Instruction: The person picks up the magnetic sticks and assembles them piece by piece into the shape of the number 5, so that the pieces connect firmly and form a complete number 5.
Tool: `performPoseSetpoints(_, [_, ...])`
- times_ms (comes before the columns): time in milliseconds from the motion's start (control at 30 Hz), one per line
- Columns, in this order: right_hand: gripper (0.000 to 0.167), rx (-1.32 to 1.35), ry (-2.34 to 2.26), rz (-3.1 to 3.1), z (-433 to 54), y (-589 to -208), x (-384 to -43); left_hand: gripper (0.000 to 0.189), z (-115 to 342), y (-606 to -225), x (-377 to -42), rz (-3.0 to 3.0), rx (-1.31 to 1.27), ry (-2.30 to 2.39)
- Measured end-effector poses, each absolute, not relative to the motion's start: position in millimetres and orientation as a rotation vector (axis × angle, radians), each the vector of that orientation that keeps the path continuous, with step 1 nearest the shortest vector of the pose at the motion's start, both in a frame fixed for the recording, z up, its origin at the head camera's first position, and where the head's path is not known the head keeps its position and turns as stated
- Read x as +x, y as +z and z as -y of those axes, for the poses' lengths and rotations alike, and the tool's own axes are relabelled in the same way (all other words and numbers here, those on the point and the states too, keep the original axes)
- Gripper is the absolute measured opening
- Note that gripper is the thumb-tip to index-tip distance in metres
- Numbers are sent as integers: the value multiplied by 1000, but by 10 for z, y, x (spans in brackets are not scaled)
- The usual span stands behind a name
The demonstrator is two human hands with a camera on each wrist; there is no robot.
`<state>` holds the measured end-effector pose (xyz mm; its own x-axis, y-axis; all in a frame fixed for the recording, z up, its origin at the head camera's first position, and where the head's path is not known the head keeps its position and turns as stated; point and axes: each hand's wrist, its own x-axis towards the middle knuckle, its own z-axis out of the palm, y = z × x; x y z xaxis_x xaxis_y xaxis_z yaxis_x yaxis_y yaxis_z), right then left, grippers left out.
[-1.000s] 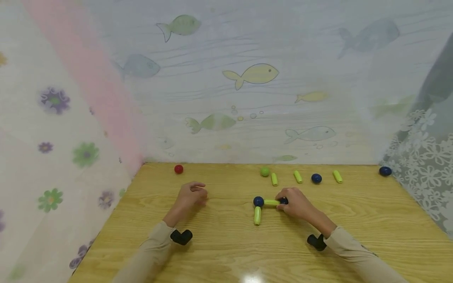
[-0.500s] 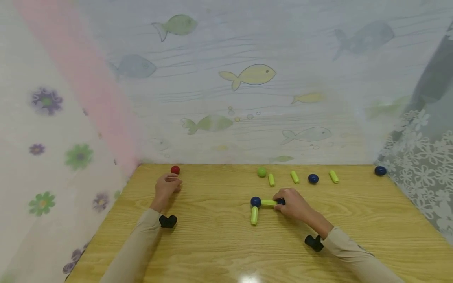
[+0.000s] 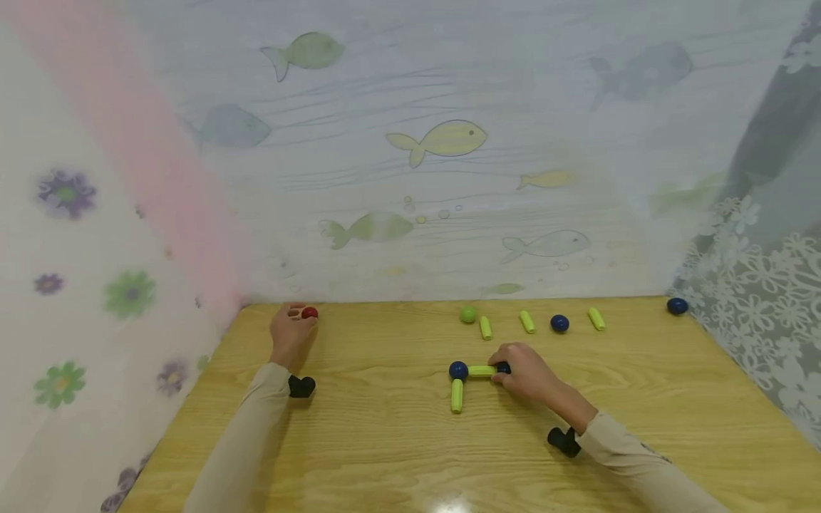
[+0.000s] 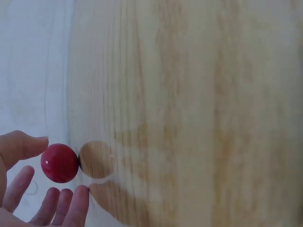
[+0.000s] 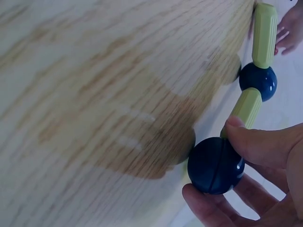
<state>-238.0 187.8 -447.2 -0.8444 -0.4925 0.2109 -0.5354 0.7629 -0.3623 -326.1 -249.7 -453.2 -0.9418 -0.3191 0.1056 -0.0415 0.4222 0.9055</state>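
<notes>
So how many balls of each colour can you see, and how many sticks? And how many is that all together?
Blue balls: 4
Red ball: 1
Green ball: 1
Yellow-green sticks: 5
Total: 11

Red ball (image 4: 59, 163) — glossy; table (image 3: 385, 442) — wood-grained.

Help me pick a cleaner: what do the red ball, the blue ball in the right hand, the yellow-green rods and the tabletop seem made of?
Red ball: glossy, likely plastic or painted; small highlights show.
Blue ball: shiny, probably moulded plastic; a seam line crosses it.
Yellow-green rods: likely plastic, satin; evenly ridged sides.
Tabletop: smooth wood or laminate; grain and reflections show.
</notes>
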Motion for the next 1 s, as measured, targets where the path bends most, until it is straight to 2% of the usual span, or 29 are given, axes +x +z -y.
performPoseSetpoints(433, [20, 851, 656, 2866, -1859, -4448, -2365, 34, 2460, -4535, -3209, 2516, 121, -1337])
performPoseSetpoints(1000, [18, 871, 686, 2847, -1892, -4450, -2405, 36, 2172, -4572, -2728, 2622, 73, -1510])
